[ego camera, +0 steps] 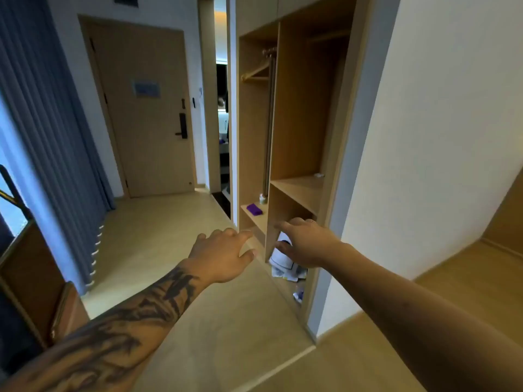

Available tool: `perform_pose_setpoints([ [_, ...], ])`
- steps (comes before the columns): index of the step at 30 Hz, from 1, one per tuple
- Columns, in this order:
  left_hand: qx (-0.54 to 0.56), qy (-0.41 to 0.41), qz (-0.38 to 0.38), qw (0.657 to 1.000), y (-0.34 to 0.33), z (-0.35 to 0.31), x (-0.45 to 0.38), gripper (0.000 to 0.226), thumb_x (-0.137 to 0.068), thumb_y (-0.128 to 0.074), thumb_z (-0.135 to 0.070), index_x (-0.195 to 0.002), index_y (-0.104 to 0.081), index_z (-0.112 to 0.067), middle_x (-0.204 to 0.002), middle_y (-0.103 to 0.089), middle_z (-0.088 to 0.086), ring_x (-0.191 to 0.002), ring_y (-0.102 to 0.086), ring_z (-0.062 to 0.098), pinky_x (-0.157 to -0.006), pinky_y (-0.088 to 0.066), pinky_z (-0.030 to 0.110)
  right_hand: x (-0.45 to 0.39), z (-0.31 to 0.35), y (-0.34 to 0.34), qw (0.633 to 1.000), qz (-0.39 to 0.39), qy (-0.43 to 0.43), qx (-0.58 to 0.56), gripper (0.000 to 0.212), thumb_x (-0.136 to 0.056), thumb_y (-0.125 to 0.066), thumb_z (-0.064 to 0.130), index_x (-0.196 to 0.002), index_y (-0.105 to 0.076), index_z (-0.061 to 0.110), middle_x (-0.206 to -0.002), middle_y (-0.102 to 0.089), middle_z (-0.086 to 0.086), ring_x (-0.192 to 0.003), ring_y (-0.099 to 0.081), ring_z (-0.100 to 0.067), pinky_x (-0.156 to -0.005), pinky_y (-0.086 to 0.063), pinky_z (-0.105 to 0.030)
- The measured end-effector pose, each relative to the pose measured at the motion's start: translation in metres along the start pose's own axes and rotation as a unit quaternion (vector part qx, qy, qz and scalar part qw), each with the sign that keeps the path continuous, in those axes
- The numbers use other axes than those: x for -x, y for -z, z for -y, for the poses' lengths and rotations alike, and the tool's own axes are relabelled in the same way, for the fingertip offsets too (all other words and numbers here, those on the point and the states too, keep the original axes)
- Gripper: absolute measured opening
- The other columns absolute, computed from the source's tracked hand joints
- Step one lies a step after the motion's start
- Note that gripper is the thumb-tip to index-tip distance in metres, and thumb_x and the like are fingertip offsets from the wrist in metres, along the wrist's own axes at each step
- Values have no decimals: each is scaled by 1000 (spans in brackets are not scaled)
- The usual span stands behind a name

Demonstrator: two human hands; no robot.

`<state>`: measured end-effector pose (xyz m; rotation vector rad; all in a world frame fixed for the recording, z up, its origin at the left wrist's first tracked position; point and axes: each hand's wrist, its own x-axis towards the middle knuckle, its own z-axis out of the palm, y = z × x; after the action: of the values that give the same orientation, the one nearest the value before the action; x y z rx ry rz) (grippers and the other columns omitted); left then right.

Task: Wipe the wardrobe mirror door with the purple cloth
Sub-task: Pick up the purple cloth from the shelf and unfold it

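The purple cloth (254,209) lies folded on a low shelf in the left compartment of the open wooden wardrobe (300,108). My left hand (223,256) and my right hand (305,241) are both stretched out in front of the wardrobe's lower part, fingers loosely spread and holding nothing. The cloth is beyond and above my left hand, not touched. A narrow tall strip (223,108) left of the wardrobe shows dim shapes. I cannot tell whether it is the mirror door seen nearly edge-on.
A small bottle (262,198) stands behind the cloth. White bags and papers (283,267) lie on the wardrobe floor. A wooden entrance door (147,108) is at the back, blue curtains (42,137) and a wooden cabinet (31,278) on the left, a white wall (438,137) on the right.
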<state>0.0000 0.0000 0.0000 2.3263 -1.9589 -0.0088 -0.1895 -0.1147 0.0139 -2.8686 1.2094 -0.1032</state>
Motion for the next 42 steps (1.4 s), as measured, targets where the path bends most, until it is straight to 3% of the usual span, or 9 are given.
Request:
perform_pose_setpoints([
  [13, 90, 130, 107, 982, -126, 67, -60, 59, -102, -31, -66, -154, -30, -39, -154, -47, -1, -138, -47, 25, -112, -39, 47, -132, -3, -145, 987, 147, 39, -57, 62, -104, -38, 64, -157, -32, 32, -150, -48, -11, -135, -49, -36, -102, -46, -47],
  [20, 113, 168, 167, 965, -182, 82, -127, 59, -101, -32, -65, -154, -30, -38, -150, -50, 0, -134, -51, 25, -108, -43, 47, -207, -36, -207, 972, 219, 52, -66, 60, -105, -37, 63, -156, -33, 33, -151, -47, -9, -137, -47, -34, -106, -44, -49],
  [29, 165, 229, 188, 941, -230, 122, -193, 59, -100, -34, -67, -152, -32, -38, -148, -54, -1, -132, -54, 25, -108, -45, 47, -295, -36, -267, 953, 289, 69, -65, 59, -106, -36, 60, -156, -34, 30, -150, -49, -12, -135, -49, -35, -105, -47, -50],
  [38, 236, 261, 223, 909, -281, 222, -259, 56, -100, -39, -64, -151, -36, -40, -147, -53, 0, -131, -54, 25, -109, -44, 49, -386, 6, -315, 938, 333, 23, -89, 57, -106, -38, 60, -155, -37, 30, -149, -50, -12, -134, -50, -36, -104, -47, -47],
  [42, 316, 278, 243, 874, -304, 283, -287, 54, -101, -40, -61, -149, -40, -37, -142, -57, 3, -118, -61, 25, -105, -49, 48, -436, 28, -326, 931, 354, -24, -90, 57, -106, -39, 59, -154, -38, 29, -147, -51, -14, -131, -51, -36, -105, -47, -49],
])
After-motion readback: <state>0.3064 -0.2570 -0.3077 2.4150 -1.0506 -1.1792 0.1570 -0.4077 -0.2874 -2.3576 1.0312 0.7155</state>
